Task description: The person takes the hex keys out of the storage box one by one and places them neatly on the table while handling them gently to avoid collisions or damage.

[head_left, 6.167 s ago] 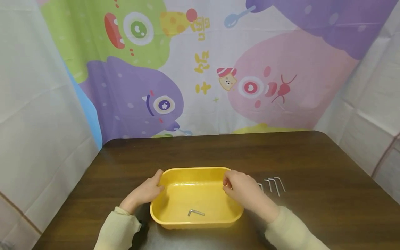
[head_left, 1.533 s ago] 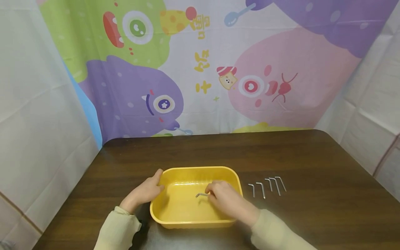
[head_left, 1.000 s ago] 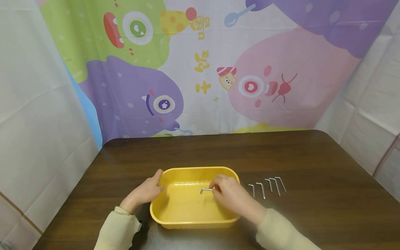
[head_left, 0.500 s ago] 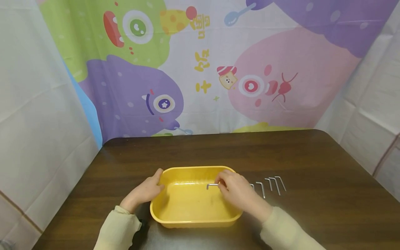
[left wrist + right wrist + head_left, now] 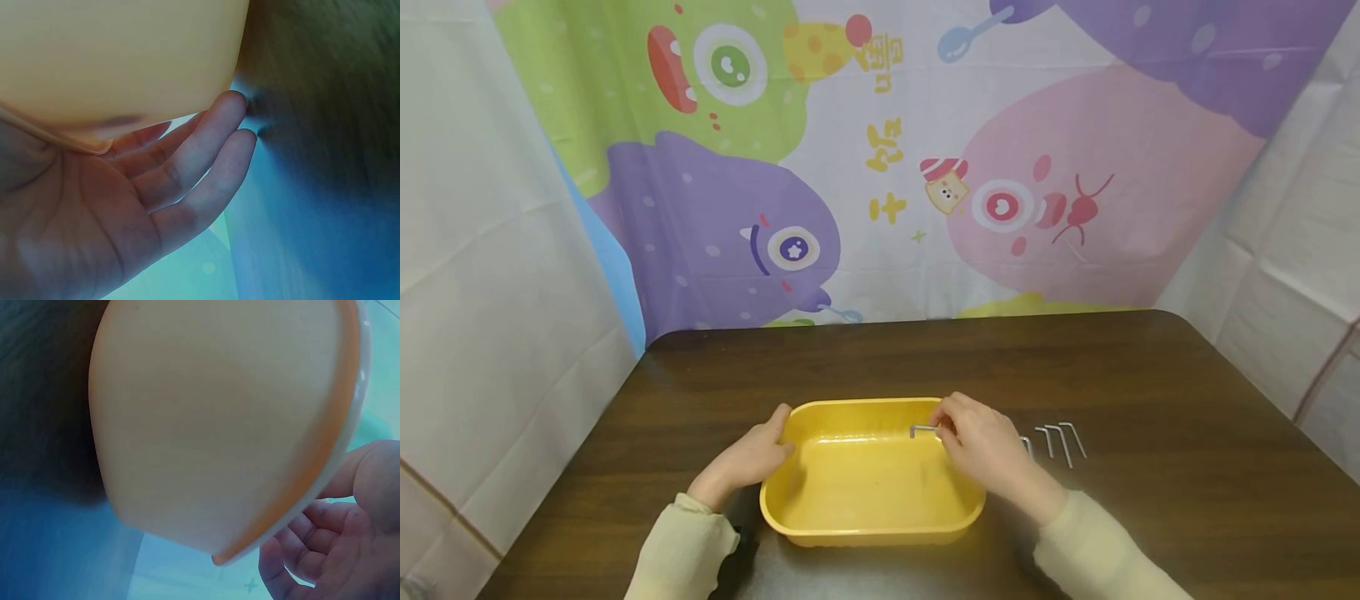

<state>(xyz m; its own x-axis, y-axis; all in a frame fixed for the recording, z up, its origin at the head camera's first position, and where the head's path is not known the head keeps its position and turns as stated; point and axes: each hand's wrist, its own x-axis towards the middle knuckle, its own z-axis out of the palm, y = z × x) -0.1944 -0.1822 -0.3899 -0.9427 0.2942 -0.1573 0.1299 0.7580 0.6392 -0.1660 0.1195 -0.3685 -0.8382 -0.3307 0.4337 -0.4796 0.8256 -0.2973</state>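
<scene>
A yellow plastic tray (image 5: 868, 492) stands on the table in front of me. My left hand (image 5: 752, 462) grips its left side, the thumb over the rim and the fingers along the outer wall, as the left wrist view shows with the fingers (image 5: 212, 134). My right hand (image 5: 988, 446) pinches a silver hex key (image 5: 921, 429) by its long arm, over the tray's far right corner. The key's short bent end points toward me; the rest is hidden by the fingers. In the right wrist view the tray's wall (image 5: 212, 425) hides the fingertips and the key.
Several more silver hex keys (image 5: 1060, 447) lie in a row on the dark wooden table (image 5: 1165, 500), right of the tray; my right hand covers the nearest ones. Behind the table hangs a printed cartoon curtain (image 5: 880, 250), with pale cloth at both sides.
The right hand picked the hex key up from inside the tray and has moved it up, right and away from me toward the far right corner. The left hand stays on the tray.
</scene>
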